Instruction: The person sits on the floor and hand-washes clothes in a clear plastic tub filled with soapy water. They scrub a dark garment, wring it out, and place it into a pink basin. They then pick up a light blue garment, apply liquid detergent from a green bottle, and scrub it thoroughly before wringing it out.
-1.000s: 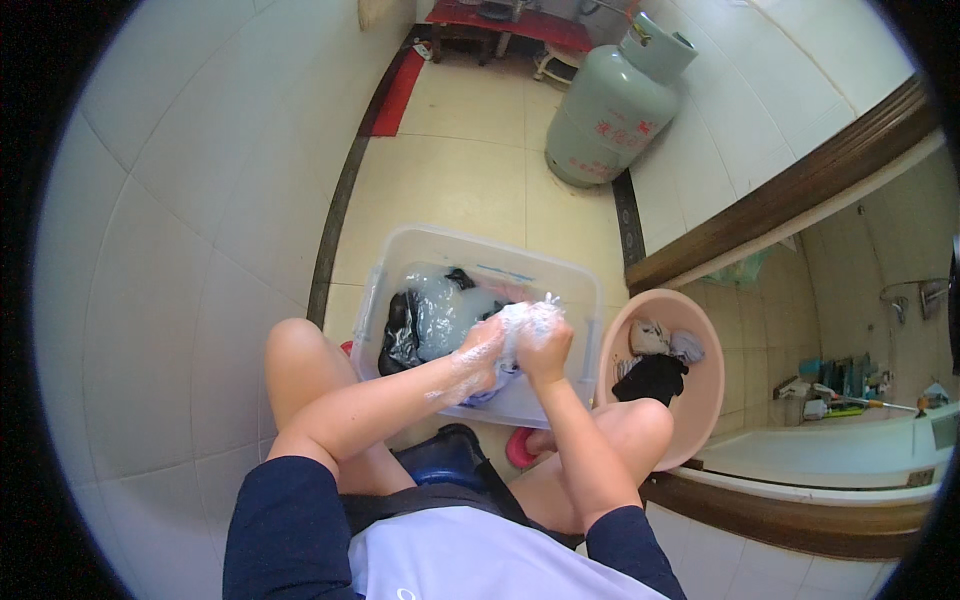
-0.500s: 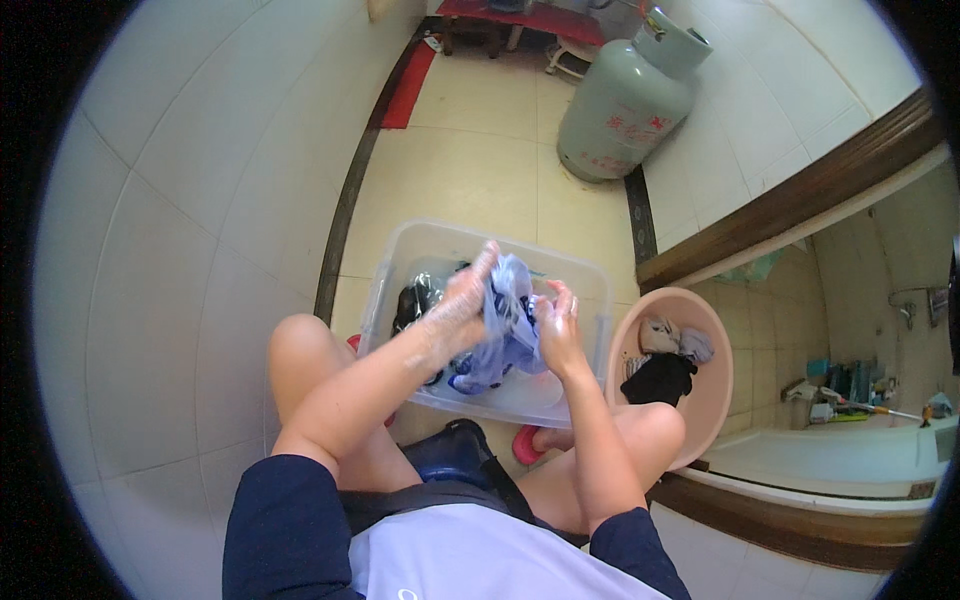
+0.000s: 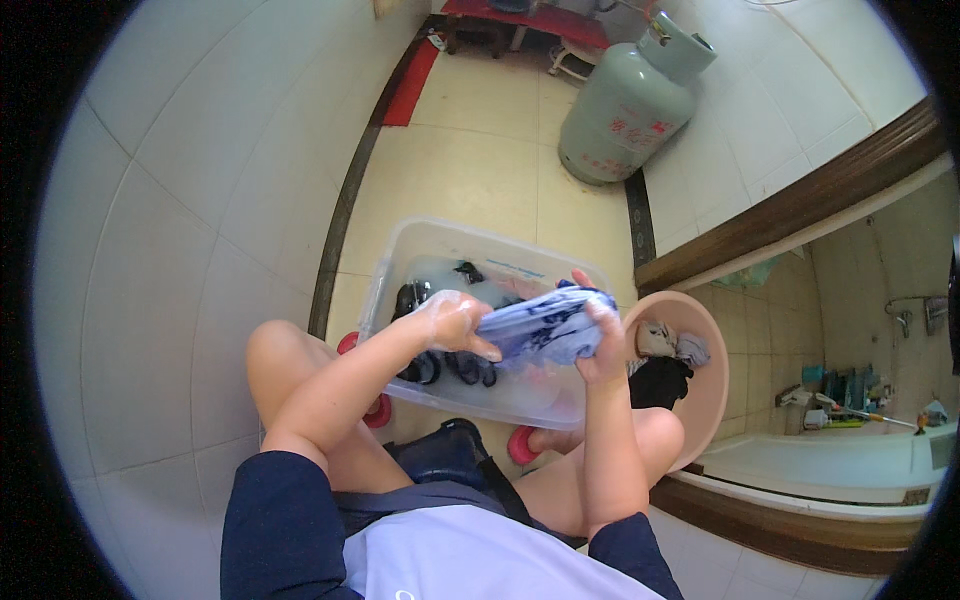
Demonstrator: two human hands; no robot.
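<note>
A wet light-blue garment with dark blue patches (image 3: 545, 325) is stretched between my hands above a clear plastic tub (image 3: 420, 232). My left hand (image 3: 455, 325), with suds on it, grips the garment's left end. At the other end my right hand (image 3: 600, 340) is closed on the bunched cloth, its thumb side up. Beneath them the tub holds cloudy water, with dark clothes (image 3: 412, 300) at its left side and some pinkish cloth partly hidden under the garment.
A pink basin (image 3: 715, 400) with black and pale clothes stands right of the tub. Beyond the tub is a grey-green gas cylinder (image 3: 625, 115) against the wall. A dark blue stool or bucket (image 3: 445, 455) sits between my legs. A wooden doorframe (image 3: 790, 190) borders the right side.
The garment has gone from hanging bunched and upright between my hands to being pulled out sideways. My left hand has lowered, and my right hand has shifted right.
</note>
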